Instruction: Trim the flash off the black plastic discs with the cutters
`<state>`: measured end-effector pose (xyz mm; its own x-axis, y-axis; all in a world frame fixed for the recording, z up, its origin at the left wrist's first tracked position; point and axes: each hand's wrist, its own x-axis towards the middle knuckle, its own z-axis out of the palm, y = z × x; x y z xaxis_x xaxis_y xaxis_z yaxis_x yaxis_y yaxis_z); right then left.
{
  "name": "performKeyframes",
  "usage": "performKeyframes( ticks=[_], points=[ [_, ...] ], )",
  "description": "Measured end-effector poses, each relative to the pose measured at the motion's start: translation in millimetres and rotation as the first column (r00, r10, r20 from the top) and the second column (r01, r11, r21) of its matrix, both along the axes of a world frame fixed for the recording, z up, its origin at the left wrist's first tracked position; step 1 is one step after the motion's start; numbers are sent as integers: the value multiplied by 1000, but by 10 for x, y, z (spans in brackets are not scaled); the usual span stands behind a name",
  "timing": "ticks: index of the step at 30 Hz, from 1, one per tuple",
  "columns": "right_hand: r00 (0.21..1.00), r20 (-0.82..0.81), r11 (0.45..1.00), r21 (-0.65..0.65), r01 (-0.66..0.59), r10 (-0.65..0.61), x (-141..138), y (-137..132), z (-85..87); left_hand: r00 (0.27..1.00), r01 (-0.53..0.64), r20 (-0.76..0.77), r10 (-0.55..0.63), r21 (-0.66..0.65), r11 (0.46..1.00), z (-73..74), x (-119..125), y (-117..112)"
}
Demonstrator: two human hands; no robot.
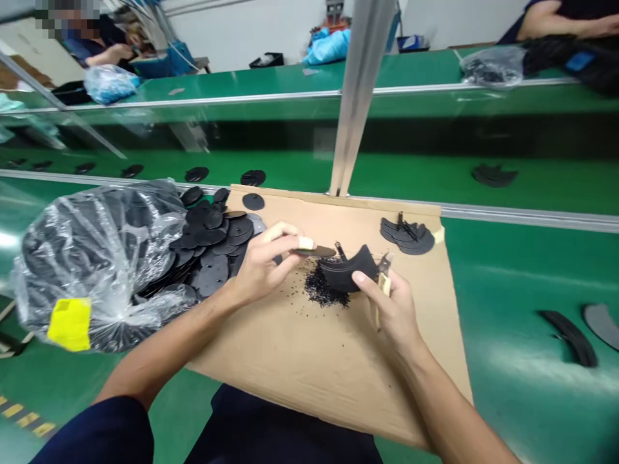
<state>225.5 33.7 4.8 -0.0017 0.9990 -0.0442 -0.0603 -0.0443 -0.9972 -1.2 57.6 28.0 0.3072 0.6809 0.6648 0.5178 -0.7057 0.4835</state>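
Note:
My left hand (268, 261) pinches the edge of a flat black oval disc (325, 252), seen nearly edge-on. A pale cover wraps one fingertip. In my right hand (396, 309) are curved black plastic pieces (345, 277), pressed under the thumb, together with a cutting tool with pale yellow handles (384, 283), its metal jaws pointing up. The disc hovers just left of the curved pieces, above a heap of tiny black scraps (322, 293) on the cardboard sheet (300, 348).
A large clear plastic bag (104, 238) spills a pile of black discs (213, 270) at the left. Stacked curved pieces (411, 237) lie at the cardboard's back right. A metal post (355, 96) rises behind the cardboard. Parts dot the green belt (411, 187); other people sit across.

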Motion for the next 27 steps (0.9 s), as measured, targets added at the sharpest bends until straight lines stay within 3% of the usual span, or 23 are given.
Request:
performKeyframes(
  ticks=[3,7,13,17,21,24,27],
  points=[
    [992,-125,996,-83,-34,23,-18,-29,3,994,-52,98,44,82,995,-230,144,-140],
    [993,-106,991,-123,-60,47,-30,-50,8,991,-88,105,78,88,992,-400,169,-175],
    [997,12,992,-97,-76,78,-37,-46,-8,998,15,59,-16,17,1000,-454,81,-185],
    [994,78,996,-64,-67,71,-33,-29,-20,991,49,123,-48,-3,999,-428,46,-178],
    [984,143,994,-29,-103,106,-27,-40,-20,972,68,234,-18,-208,976,-351,50,-213],
    [974,137,983,-57,-174,180,-37,-65,-10,933,167,359,-11,-407,898,-335,87,-258],
    [957,151,969,-65,-239,246,-60,-86,12,939,124,341,50,-471,874,-361,132,-288]
  ],
)
